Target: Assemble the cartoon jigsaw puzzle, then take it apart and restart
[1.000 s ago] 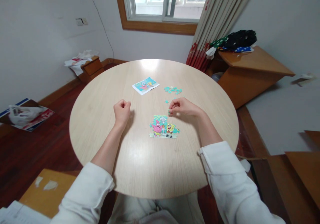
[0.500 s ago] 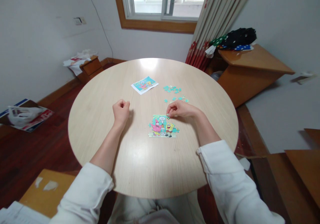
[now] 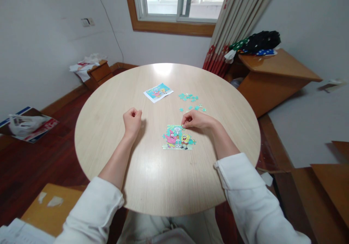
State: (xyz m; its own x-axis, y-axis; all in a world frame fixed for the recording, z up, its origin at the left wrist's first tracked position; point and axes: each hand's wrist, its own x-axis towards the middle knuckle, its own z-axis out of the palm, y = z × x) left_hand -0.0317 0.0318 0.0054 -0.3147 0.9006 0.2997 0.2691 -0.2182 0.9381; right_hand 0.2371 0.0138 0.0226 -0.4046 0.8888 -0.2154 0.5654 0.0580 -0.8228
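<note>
A partly assembled cartoon jigsaw puzzle (image 3: 177,138) lies on the round pale wooden table (image 3: 152,178). My right hand (image 3: 196,120) rests at the puzzle's upper right edge, fingers pinched on a small teal puzzle piece. My left hand (image 3: 132,120) sits as a closed fist on the bare table to the left of the puzzle, with nothing visible in it. Loose teal pieces (image 3: 188,97) lie scattered beyond my right hand. A printed reference picture (image 3: 158,92) lies further back.
A wooden cabinet (image 3: 272,73) with dark clothes stands at the right, curtains (image 3: 234,22) behind it. A small wooden box (image 3: 99,71) with papers sits by the left wall, a plastic bag (image 3: 24,125) on the floor. Cardboard (image 3: 51,207) lies near my left elbow.
My right hand has moved a little left and down with its piece, reaching the puzzle's top edge. More loose pieces show behind it. My left fist has stayed put.
</note>
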